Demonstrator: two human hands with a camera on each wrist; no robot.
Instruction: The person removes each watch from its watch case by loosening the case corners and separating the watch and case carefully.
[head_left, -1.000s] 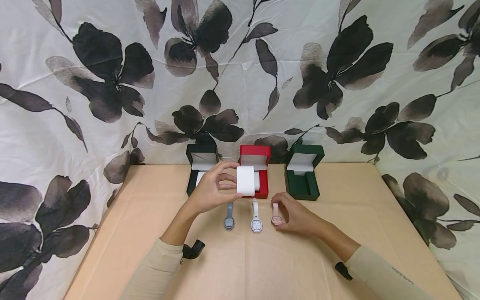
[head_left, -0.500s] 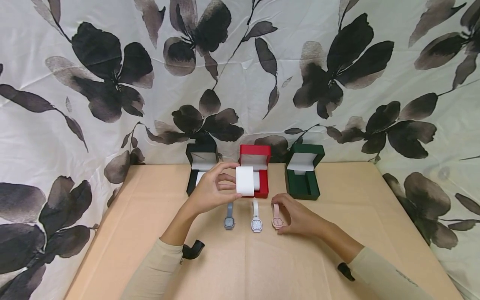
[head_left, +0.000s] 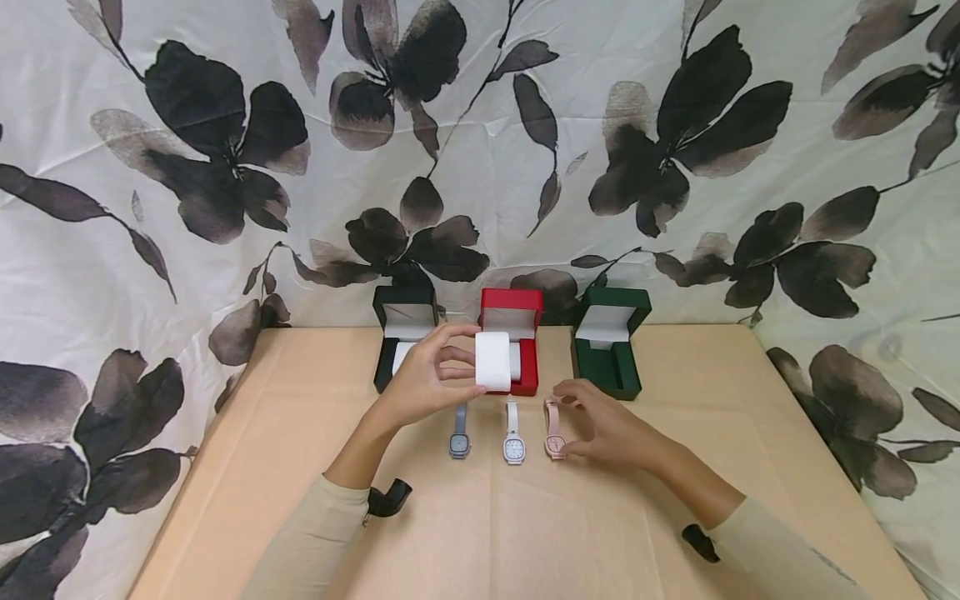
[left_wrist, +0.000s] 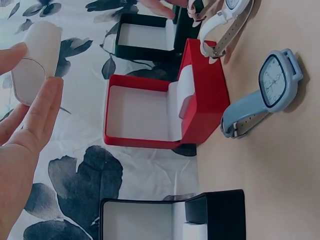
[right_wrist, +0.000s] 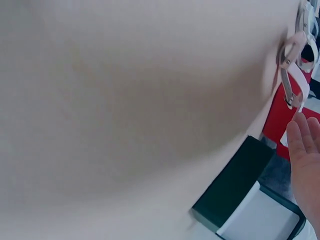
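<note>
A white watch cushion [head_left: 492,362] is pinched between the thumb and fingers of my left hand [head_left: 420,375], raised in front of the red box. The left wrist view shows the cushion [left_wrist: 44,47] bare, with no strap round it. My right hand [head_left: 615,425] is beside the pink watch [head_left: 554,446], its thumb right at the watch face and its fingers near the top of the strap. Seen from the right wrist, those fingers [right_wrist: 300,132] are straight beside the strap. A white watch [head_left: 513,450] and a blue-grey watch [head_left: 460,446] lie to the left of the pink one.
Behind the watches stand a black box [head_left: 405,297], a red box [head_left: 528,367] and a green box [head_left: 626,371], lids raised. White cushions sit in the black and red ones; the green one holds none. A floral cloth [head_left: 480,167] hangs behind the tan table [head_left: 495,533].
The fingers of my right hand have loosened from the pink watch and drawn slightly to the right, leaving it on the table. My left hand has kept the cushion in place.
</note>
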